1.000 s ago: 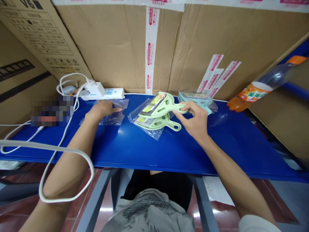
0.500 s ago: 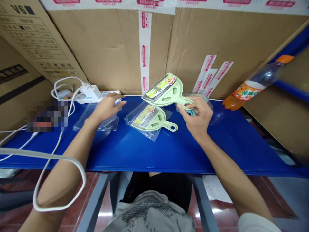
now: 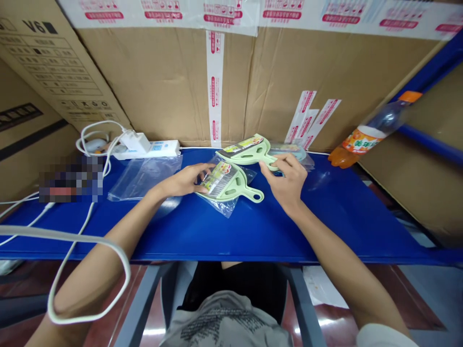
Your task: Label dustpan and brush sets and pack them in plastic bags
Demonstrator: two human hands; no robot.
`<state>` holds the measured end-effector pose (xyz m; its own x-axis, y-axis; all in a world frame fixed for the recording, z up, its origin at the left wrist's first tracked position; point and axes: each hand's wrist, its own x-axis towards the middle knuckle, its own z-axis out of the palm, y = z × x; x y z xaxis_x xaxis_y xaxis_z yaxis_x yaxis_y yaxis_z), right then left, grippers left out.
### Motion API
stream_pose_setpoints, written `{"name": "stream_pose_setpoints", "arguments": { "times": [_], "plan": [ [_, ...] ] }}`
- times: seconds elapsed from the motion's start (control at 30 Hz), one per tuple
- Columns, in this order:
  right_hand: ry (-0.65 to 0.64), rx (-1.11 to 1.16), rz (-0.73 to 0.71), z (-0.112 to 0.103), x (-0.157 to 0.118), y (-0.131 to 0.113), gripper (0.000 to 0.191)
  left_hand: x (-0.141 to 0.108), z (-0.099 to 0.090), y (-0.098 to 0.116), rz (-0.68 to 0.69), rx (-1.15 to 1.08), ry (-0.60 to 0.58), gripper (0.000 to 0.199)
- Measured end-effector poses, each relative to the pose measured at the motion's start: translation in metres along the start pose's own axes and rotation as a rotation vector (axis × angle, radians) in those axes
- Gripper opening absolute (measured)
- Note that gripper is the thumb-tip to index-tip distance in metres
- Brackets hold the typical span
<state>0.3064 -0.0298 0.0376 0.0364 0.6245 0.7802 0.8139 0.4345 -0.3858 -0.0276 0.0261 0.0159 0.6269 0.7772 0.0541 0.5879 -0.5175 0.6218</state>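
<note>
Two light green dustpan-and-brush sets with printed labels are on the blue table. My left hand (image 3: pixel 191 179) grips the brush end of the nearer set (image 3: pixel 238 185), whose ringed handle points right. Under that set lies a crumpled clear plastic bag (image 3: pixel 227 208). Just behind, the other set (image 3: pixel 249 150) has its handle pinched between the thumb and fingers of my right hand (image 3: pixel 287 173). Its pan side is low, close to the nearer set; whether it touches the table I cannot tell. A bluish wrapped item (image 3: pixel 289 150) shows partly behind my right hand.
Flat clear plastic bags (image 3: pixel 144 178) lie on the left of the blue table (image 3: pixel 224 241). A power strip (image 3: pixel 162 148) with white cables is at the back left. An orange drink bottle (image 3: pixel 365 137) leans at the right. Cardboard boxes (image 3: pixel 162 82) wall the back.
My left hand has moved right, from above the flat bags onto the nearer set. My right hand has lowered the other set toward the table.
</note>
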Motion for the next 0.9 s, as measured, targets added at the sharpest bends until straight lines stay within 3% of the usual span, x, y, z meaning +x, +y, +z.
{"name": "stream_pose_setpoints", "arguments": {
  "times": [0.13, 0.23, 0.33, 0.4, 0.6, 0.7, 0.8, 0.9],
  "plan": [
    [-0.05, 0.001, -0.03, 0.014, -0.002, 0.005, 0.037, -0.008, -0.01, 0.007, 0.049, -0.044, -0.148, 0.076],
    [-0.117, -0.015, -0.028, 0.027, -0.003, 0.008, 0.037, -0.017, -0.02, 0.017, 0.09, -0.093, -0.332, 0.056],
    [-0.206, -0.046, -0.015, 0.039, -0.003, 0.006, 0.034, -0.026, -0.028, 0.03, 0.106, -0.183, -0.536, 0.049],
    [-0.284, -0.087, -0.013, 0.042, -0.003, 0.003, 0.032, -0.028, -0.029, 0.036, 0.112, -0.22, -0.602, 0.046],
    [-0.611, -0.347, -0.002, 0.036, -0.004, -0.011, 0.044, -0.02, -0.02, 0.035, 0.049, -0.266, -0.519, 0.045],
    [-0.755, -0.296, -0.017, 0.028, -0.001, -0.012, 0.048, -0.017, -0.017, 0.031, 0.02, -0.361, -0.486, 0.043],
    [-0.784, -0.115, 0.028, 0.011, 0.003, -0.008, 0.038, -0.015, -0.018, 0.025, -0.025, -0.443, -0.343, 0.035],
    [-0.779, -0.107, 0.078, -0.017, 0.007, -0.005, 0.035, -0.015, -0.02, 0.015, -0.075, -0.469, -0.222, 0.033]
  ]
}}
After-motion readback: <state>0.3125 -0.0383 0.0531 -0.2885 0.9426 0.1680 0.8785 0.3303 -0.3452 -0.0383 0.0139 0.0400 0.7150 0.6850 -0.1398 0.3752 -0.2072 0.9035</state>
